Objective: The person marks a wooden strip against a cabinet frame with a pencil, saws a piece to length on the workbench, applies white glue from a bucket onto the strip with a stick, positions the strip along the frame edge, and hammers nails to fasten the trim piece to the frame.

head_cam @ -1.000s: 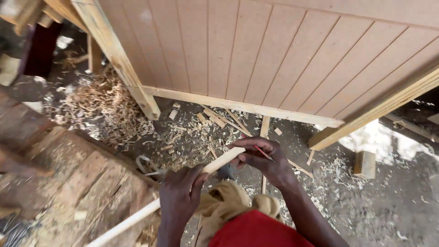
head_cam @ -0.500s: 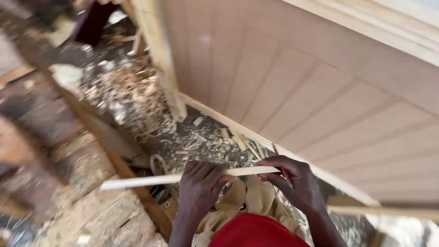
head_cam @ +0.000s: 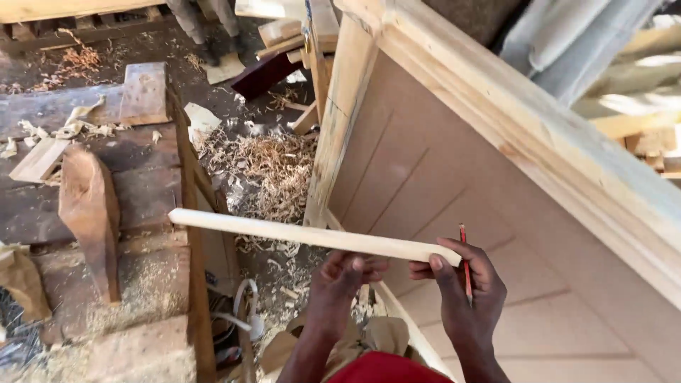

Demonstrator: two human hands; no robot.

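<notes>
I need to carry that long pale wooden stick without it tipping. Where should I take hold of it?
Grip the wooden stick near its middle, from above: it lies almost level, and both hands hold only its right end, leaving the long left part unsupported.

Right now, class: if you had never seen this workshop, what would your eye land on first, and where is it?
First, the pale wooden strip held level across the middle by the left hand and right hand, which also grips a red pencil. To the right rises a big framed panel; behind the strip, wood shavings heap the floor.
</notes>
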